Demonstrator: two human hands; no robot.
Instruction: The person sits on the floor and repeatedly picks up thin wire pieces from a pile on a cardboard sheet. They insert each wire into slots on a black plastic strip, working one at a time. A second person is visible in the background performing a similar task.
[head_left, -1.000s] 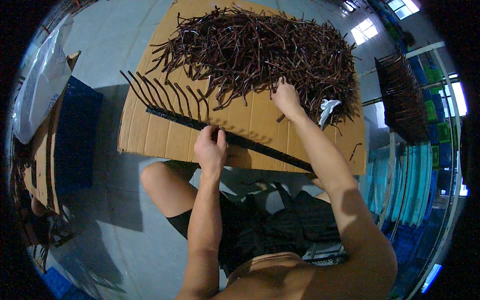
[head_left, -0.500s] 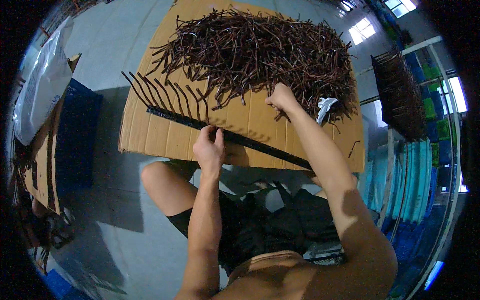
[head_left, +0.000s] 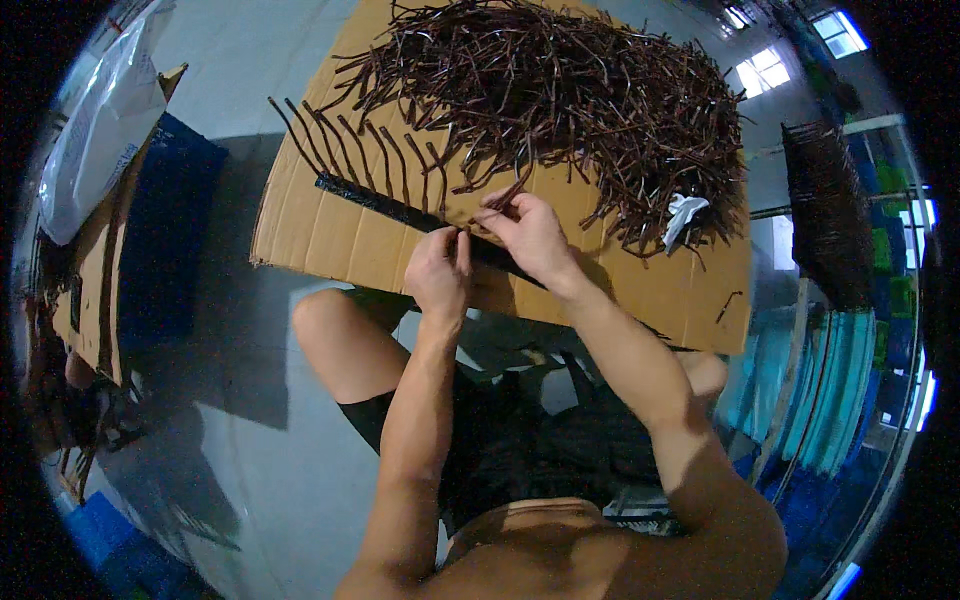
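A long black bar slants across the near part of the cardboard. Several thin dark brown bent rods stand in a row along its left half. My left hand is closed on the bar, just right of the last standing rod, with thumb and fingertips pinched at its top edge. My right hand is close beside it, over the bar, pinching a loose brown bent rod that points away from me. Fingers partly hide the rod's near end. Beyond lies a big heap of similar rods.
The cardboard sheet lies before my knees. A crumpled white scrap rests on the heap's right edge, and a single rod lies at the near right. A blue box with a plastic bag stands left; a rack of rods hangs right.
My right hand has come back from the heap's near edge to the bar, bringing a rod. My left hand stays on the bar. The whole view has shifted slightly.
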